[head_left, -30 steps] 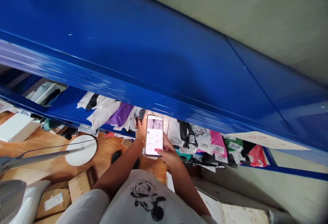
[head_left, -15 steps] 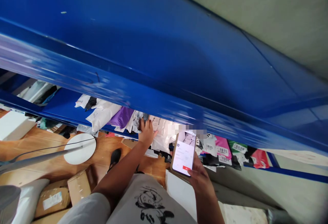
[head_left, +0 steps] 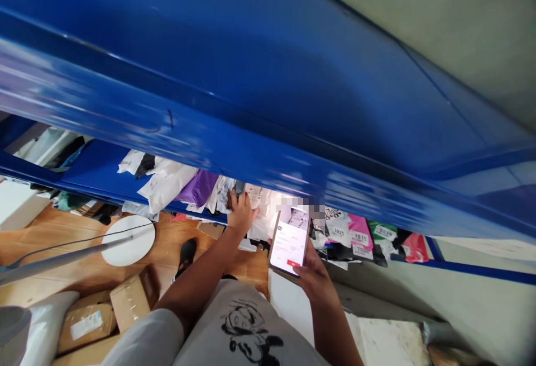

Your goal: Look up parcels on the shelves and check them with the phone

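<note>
Phone (head_left: 290, 246) moved rightward over one second, held by right hand (head_left: 315, 276); grip of left hand (head_left: 240, 214) unclear.

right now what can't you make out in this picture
All in the head view:
Phone: fine print, too small to read
Right hand: some fingers, hidden behind the phone
Purple parcel: far end, hidden by the blue upper shelf
Grey rounded object: cut off at the lower left corner
</note>
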Tool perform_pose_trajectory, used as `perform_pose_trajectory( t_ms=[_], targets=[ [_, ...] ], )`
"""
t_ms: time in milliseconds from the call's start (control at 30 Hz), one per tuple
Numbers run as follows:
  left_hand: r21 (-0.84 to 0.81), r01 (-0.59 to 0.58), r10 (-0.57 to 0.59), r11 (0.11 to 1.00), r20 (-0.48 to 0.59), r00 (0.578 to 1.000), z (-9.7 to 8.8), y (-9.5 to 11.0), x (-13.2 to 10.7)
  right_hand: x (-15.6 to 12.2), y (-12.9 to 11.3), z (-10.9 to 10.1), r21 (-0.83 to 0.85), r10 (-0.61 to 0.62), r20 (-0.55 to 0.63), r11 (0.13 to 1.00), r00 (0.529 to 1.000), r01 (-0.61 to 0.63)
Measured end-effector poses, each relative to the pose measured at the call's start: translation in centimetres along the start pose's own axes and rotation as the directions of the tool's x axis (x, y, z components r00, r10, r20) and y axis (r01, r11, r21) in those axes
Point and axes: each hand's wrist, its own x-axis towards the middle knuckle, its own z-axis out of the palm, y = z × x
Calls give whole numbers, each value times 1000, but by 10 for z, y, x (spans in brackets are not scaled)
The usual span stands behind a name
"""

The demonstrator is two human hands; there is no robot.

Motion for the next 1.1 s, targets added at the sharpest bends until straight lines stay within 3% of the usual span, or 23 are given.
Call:
perform_pose_trajectory(
  t_ms=[400,667,833,967,1100],
  targets=[
    [8,3,-3,1000,-32,999,-10,-6,1,5,-4,13,16,-7,62,1000,998,6],
    [-26,-1,1,1000,3,1000,-25,-14,3,0,-6,0,186,-67,45,981,997,58],
    [-107,-126,124,986,-25,992,-28,-10,1,6,-4,-13,175,-23,48,984,999,15],
    [-15,-15,15,1000,13,1000,-26,-8,4,9,1,-15,222,-12,76,975,997,-5],
    [31,39,-38,999,-33,999,-21,-9,4,18,12,-3,260,21,62,965,998,-36]
  ],
)
